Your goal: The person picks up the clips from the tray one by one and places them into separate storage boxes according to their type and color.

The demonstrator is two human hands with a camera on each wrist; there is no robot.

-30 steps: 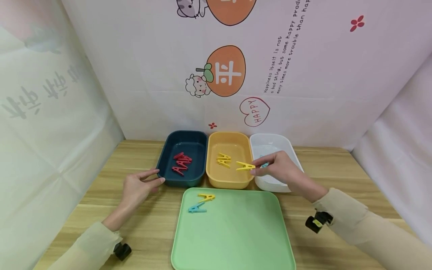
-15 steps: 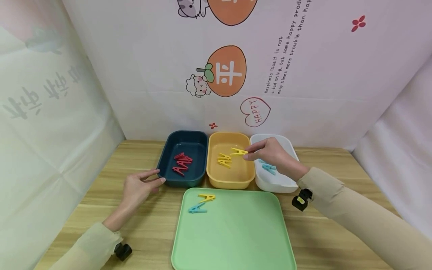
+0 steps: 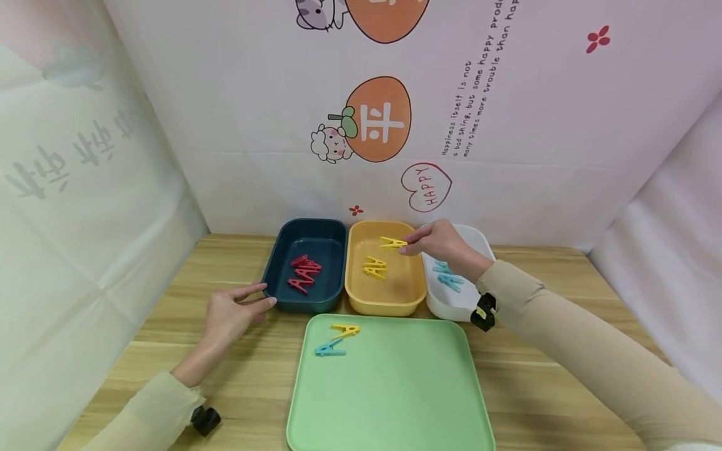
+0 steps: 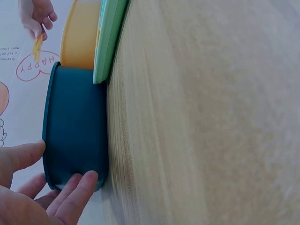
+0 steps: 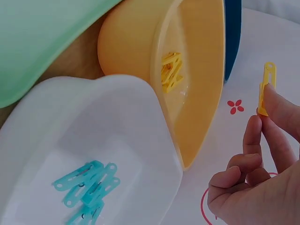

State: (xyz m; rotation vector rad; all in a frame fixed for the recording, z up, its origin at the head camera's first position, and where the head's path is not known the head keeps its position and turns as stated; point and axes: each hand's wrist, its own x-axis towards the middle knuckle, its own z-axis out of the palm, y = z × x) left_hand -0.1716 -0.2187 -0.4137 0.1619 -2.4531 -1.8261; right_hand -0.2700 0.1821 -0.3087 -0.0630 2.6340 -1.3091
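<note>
A yellow clothespin (image 3: 393,242) is pinched between the thumb and fingers of my right hand (image 3: 442,243), above the far part of the yellow bin (image 3: 385,308). Inside that bin lie several yellow clothespins (image 3: 375,268). My left hand (image 3: 230,313) touches the near left corner of the dark blue bin (image 3: 304,305), its fingers fairly straight against the outer wall and rim in the left wrist view. Red clothespins (image 3: 304,272) lie in the dark blue bin. Blue clothespins (image 5: 89,185) lie in the white bin (image 5: 154,187), partly hidden by my right hand in the head view.
In front of the bins lies a green tray (image 3: 389,388) on the wooden table (image 3: 169,326). One yellow clothespin (image 3: 346,330) and one blue clothespin (image 3: 329,348) sit near its far left corner. A printed white cloth (image 3: 254,125) hangs close behind the bins.
My right hand has moved left and away from me, carrying the yellow clothespin from the near right edge of the yellow bin to over its far part. The left hand stays put.
</note>
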